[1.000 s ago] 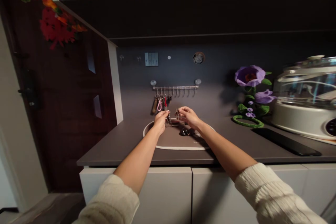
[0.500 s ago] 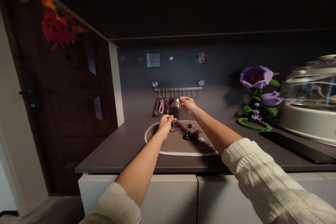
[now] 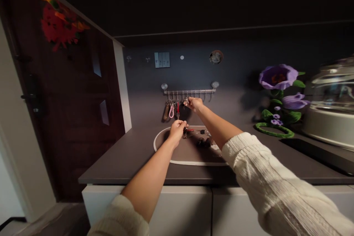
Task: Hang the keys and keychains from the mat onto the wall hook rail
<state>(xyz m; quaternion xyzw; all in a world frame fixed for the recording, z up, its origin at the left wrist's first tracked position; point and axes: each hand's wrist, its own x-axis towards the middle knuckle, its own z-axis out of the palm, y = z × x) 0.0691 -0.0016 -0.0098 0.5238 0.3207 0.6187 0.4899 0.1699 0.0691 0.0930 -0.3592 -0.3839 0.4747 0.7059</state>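
Observation:
A clear hook rail point(image 3: 199, 91) is fixed to the dark back wall by round suction mounts. My right hand point(image 3: 196, 104) pinches a small bunch of keys point(image 3: 186, 101) right below its hooks. Whether the bunch's ring touches a hook, I cannot tell. To its left hang a brown key holder point(image 3: 166, 111), a pink loop point(image 3: 172, 111) and a red key piece point(image 3: 178, 108). Lower down, over an oval mat point(image 3: 163, 155), my left hand point(image 3: 177, 131) is closed on a dark key ring point(image 3: 185, 131). More keys point(image 3: 203, 132) and a black item point(image 3: 201, 142) lie on the mat.
Purple knitted flowers point(image 3: 278, 77) with a green ring base stand at the right, beside a clear-domed white appliance point(image 3: 329, 125). A flat black object point(image 3: 318, 155) lies in front of them. A shelf point(image 3: 193, 3) overhangs the counter; a dark door point(image 3: 77, 136) is at the left.
My right hand has moved the keys slightly up and left, closer to the hooks. My left hand stays low over the mat with its key ring. The view has tilted down a little.

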